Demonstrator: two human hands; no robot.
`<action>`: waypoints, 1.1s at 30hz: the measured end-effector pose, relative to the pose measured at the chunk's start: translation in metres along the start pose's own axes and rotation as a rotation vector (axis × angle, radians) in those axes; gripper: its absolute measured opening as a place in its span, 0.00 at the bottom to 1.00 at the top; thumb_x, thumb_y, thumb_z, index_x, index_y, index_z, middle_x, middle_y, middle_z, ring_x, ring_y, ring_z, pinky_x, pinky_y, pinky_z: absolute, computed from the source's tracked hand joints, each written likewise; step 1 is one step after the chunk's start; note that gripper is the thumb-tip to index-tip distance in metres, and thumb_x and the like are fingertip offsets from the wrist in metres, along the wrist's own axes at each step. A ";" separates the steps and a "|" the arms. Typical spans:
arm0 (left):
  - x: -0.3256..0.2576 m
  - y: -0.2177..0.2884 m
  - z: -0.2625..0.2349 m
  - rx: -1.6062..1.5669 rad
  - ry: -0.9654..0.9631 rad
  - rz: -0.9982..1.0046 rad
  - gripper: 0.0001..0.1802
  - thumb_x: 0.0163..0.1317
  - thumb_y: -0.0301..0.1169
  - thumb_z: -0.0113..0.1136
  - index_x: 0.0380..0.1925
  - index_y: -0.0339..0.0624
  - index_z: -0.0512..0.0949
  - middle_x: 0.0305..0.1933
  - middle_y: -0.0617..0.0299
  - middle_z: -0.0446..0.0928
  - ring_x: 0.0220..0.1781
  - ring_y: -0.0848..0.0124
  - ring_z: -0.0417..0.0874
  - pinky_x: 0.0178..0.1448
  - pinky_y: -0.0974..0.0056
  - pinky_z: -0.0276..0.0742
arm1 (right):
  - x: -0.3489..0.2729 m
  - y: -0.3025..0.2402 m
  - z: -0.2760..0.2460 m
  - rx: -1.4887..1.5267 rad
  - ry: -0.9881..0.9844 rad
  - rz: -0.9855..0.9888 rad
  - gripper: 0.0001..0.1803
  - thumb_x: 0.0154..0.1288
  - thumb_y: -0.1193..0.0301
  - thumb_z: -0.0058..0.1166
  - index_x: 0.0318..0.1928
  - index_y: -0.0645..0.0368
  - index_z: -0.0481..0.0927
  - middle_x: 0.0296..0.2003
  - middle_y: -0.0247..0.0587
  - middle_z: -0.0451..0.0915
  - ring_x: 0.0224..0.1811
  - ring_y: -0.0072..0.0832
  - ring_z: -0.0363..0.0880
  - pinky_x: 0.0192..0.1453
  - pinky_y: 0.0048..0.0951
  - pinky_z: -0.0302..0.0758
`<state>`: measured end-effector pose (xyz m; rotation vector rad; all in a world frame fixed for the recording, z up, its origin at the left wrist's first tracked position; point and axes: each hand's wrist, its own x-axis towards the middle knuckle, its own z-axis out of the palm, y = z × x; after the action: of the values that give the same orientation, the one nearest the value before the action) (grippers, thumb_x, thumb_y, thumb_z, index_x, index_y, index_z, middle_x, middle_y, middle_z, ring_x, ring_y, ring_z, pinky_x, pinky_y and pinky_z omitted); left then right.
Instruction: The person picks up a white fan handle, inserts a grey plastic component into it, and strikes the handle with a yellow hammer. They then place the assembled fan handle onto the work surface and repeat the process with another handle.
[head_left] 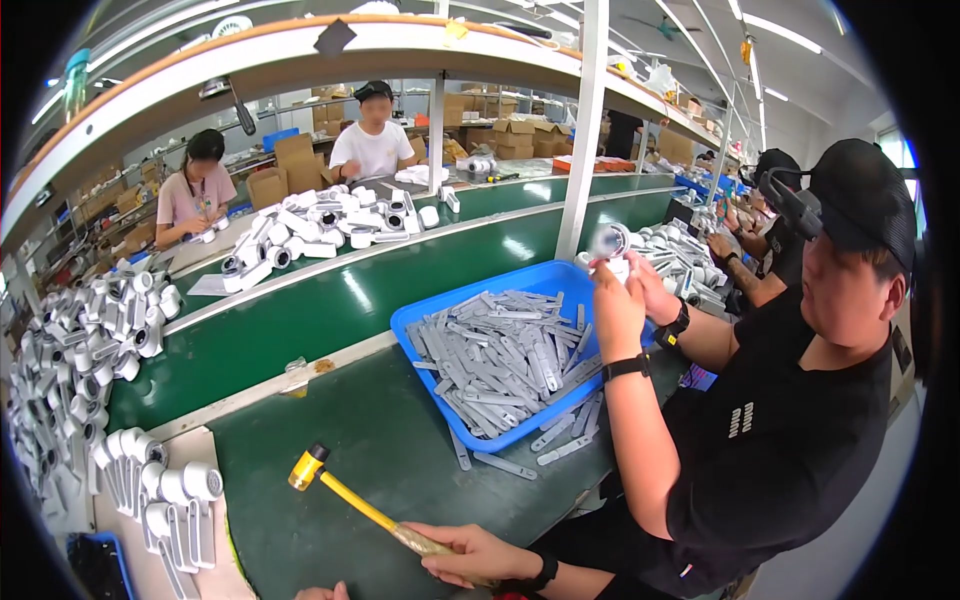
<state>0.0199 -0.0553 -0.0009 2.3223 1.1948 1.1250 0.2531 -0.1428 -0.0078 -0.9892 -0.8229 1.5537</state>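
Note:
A mallet [355, 500] with a black and yellow head and a yellow handle is in my right hand [465, 555]. My fingers wrap round its wound grip, and the head is raised over the green work surface, pointing to the far left. At the lower edge, only a few fingertips of my left hand [325, 592] show; the rest is cut off, so its hold is hidden. Left of the mallet, several white round-headed parts with flat arms [170, 490] lie in rows on a cardboard sheet [225, 540].
A blue tray [415, 345] heaped with grey flat strips stands ahead right, with loose strips [505, 466] beside it. Piles of white parts [310, 225] line the green conveyor [370, 285]. The co-worker [790, 400] close on my right holds a white part [612, 245]. Others sit across.

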 end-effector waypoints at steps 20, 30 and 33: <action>-0.009 -0.020 0.012 -0.008 0.065 -0.074 0.17 0.57 0.34 0.69 0.15 0.41 0.73 0.15 0.59 0.72 0.21 0.58 0.76 0.31 0.55 0.68 | -0.007 0.020 0.003 -0.354 0.038 -0.288 0.36 0.69 0.76 0.57 0.75 0.51 0.60 0.23 0.24 0.72 0.20 0.10 0.67 0.24 0.16 0.67; 0.059 0.088 0.092 -0.064 -0.088 0.223 0.26 0.52 0.36 0.71 0.52 0.47 0.78 0.63 0.46 0.66 0.62 0.43 0.68 0.60 0.49 0.75 | -0.065 0.007 0.003 -0.394 0.364 -0.578 0.36 0.64 0.85 0.56 0.72 0.62 0.63 0.29 0.34 0.77 0.21 0.15 0.71 0.25 0.19 0.70; 0.063 0.086 0.141 0.178 -0.159 0.261 0.29 0.48 0.42 0.74 0.52 0.52 0.79 0.68 0.46 0.62 0.61 0.44 0.67 0.59 0.47 0.75 | -0.086 0.000 -0.007 -0.390 0.415 -0.608 0.35 0.64 0.86 0.54 0.72 0.64 0.62 0.30 0.36 0.78 0.21 0.16 0.72 0.24 0.19 0.71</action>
<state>0.1959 -0.0457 -0.0118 2.7087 0.9928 0.9209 0.2666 -0.2269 0.0041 -1.1487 -1.0228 0.6523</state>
